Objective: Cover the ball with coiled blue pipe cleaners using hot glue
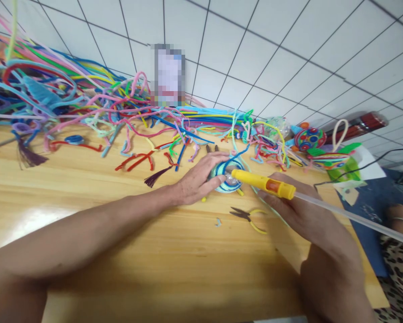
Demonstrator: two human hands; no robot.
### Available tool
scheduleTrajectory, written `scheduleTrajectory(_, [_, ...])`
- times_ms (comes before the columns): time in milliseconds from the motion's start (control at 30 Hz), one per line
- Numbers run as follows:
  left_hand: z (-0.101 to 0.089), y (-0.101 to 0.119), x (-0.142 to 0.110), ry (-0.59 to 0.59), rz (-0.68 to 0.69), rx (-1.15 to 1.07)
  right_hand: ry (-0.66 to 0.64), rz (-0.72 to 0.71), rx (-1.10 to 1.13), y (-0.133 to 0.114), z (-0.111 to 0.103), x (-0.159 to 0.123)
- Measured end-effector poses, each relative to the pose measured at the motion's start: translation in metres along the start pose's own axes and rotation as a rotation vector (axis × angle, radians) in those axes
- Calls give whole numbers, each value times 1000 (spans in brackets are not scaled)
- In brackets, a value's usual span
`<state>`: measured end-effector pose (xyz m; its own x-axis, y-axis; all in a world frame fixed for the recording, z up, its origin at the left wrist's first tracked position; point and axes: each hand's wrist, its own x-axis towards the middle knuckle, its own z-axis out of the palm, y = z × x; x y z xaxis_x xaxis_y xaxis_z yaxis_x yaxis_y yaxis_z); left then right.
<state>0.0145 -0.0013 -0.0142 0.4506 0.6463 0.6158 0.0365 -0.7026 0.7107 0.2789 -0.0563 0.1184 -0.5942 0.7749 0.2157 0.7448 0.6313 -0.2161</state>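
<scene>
My left hand (199,178) is closed around the side of a round piece wound with blue and pale-green pipe cleaners (218,169), which has a clear, shiny middle. A yellow hot glue gun (260,183) is in my right hand (288,202), its nozzle over the inside of the round piece. Out of its back end runs a long translucent glue stick (352,215). A blue pipe cleaner end sticks up from the rim. Below the piece lie open pliers (243,214) with yellow handles. Dark tips and yellow ends of another tool show partly from beneath it.
A tangled heap of coloured pipe cleaners (97,96) lines the back of the wooden table (137,260) against the tiled wall. A blurred-out upright panel (169,76) stands there. Colourful round ornaments (309,137) and a black cable (362,168) lie right. Another person's leg (401,255) shows beyond the right edge.
</scene>
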Motion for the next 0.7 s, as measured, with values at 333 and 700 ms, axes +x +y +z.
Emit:
scheduleTrajectory(333, [1,-2,-1,4,-11,3,18,-19,-10,0,1,1])
scheduleTrajectory(700, [1,-2,-1,-5,-6,24,11,-21,-28,3,2,-4])
